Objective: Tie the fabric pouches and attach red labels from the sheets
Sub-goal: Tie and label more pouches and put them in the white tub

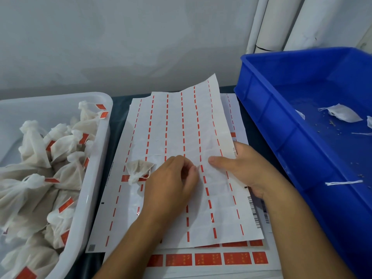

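While seemingly pinched — both hands (171, 178) on sheet (181, 127)

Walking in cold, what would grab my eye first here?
Probably the bright blue bin at right, nearly bare inside. Then the white tub at left, heaped with red-tagged pouches. Between them, the left hand and right hand work a used label sheet.

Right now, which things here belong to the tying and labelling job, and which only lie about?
Job: label sheet held by the right hand; left hand; pouch on the sheet; labelled pouches in the white tub; untied pouch in the blue crate.

Lying about: white pipes; loose string.
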`<state>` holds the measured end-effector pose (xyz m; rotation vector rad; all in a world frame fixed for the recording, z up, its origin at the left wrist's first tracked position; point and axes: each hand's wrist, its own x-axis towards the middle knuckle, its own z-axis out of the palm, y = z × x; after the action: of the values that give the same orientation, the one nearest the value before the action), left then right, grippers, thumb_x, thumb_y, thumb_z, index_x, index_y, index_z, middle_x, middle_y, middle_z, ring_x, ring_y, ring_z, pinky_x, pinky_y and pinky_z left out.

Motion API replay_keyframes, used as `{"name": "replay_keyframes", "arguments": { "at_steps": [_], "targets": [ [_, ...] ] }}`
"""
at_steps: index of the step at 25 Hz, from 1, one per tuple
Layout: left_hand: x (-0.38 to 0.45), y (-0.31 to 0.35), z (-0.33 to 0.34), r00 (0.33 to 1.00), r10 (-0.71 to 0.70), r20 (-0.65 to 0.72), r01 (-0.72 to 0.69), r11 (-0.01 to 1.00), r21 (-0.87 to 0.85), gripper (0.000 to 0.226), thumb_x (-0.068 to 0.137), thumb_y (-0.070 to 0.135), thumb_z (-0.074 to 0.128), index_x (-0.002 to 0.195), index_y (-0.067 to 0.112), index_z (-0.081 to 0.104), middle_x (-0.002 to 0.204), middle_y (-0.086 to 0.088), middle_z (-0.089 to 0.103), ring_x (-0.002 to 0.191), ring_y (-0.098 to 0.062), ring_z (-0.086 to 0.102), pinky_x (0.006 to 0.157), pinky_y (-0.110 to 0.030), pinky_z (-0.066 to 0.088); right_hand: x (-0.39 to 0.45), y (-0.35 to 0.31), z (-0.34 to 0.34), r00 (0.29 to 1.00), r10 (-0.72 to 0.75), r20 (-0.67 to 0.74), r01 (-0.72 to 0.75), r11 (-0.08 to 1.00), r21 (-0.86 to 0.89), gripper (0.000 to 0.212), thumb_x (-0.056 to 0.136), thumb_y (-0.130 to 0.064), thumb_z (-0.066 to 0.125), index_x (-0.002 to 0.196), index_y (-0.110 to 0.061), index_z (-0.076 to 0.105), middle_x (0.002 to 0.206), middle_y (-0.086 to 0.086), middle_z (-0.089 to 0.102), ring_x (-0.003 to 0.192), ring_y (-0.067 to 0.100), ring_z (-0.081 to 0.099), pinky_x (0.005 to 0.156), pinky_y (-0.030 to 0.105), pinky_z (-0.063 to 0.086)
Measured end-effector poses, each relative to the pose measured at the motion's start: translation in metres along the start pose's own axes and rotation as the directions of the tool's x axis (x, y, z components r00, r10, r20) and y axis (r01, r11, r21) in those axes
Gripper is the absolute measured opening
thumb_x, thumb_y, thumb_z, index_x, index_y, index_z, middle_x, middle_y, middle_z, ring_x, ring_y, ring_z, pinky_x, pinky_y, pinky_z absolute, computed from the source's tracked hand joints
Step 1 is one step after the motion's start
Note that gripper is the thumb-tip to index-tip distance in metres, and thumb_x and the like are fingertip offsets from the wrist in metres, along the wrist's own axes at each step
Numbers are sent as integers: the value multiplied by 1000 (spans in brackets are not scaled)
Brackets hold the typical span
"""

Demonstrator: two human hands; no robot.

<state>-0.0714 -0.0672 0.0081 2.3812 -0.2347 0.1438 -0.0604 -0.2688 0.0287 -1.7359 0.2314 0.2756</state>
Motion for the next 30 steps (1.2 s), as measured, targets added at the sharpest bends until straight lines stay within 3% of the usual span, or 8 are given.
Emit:
{"name": "replay_keyframes", "arguments": {
  "at_steps": [4,8,10,13,16,22,26,30],
  "targets": [
    [0,2,-4,998,-47,-37,44,995,-92,13,99,38,59,88,39,53,91,24,59,81,-2,62,71,-13,52,-3,-2,-6,991,-29,-134,-12,954,-301,25,88,-48,77,105,-47,59,101,-25,69,83,7,70,62,25,53],
    [-3,6,-14,994,-1,-113,-10,995,-96,16,98,36,63,89,41,51,92,27,57,85,1,61,65,-6,49,-5,-7,-10,960,-56,-275,-122,800,-587,67,85,-55,75,139,-37,40,130,-9,61,104,14,63,80,34,53],
    [-4,7,-22,986,66,-151,-76,995,-62,13,97,36,65,91,40,53,91,29,55,82,1,61,63,-4,49,-9,-15,-6,914,-224,-339,-94,695,-713,72,89,-55,71,148,-36,35,134,-5,59,114,15,61,91,36,53],
    [-3,5,-31,959,197,-203,-187,980,69,7,95,39,65,93,33,63,92,20,62,69,-1,58,60,-7,48,-18,-38,12,914,-388,-116,259,780,-569,29,93,-65,55,117,-49,56,97,-21,72,85,0,70,66,10,50],
    [-1,-1,-37,937,253,-239,-228,965,126,25,95,44,56,95,23,71,92,10,69,67,-3,58,58,-16,50,-18,-52,42,930,-336,145,366,859,-357,40,99,-68,39,97,-39,67,82,-19,74,73,3,74,62,17,52],
    [0,-11,-45,954,180,-239,-160,982,100,30,99,49,50,106,28,70,102,13,69,80,-4,62,65,-25,59,-2,-36,69,884,-468,-14,436,834,-337,16,98,-44,64,87,-33,67,78,-17,73,73,5,74,62,14,57],
    [3,-31,-55,977,26,-209,-4,994,108,43,95,12,66,126,42,61,135,15,51,115,-1,47,94,-10,36,1,-22,70,838,-512,-188,448,843,-298,9,94,-34,73,89,-34,66,82,-22,71,78,4,73,66,11,56],
    [7,-41,-65,996,-87,-3,84,950,300,53,85,11,80,126,42,68,151,8,48,138,-20,42,111,-34,40,1,-14,66,826,-511,-237,449,852,-269,11,93,-28,74,89,-34,66,83,-22,72,79,4,72,69,10,55]
  ]
}}
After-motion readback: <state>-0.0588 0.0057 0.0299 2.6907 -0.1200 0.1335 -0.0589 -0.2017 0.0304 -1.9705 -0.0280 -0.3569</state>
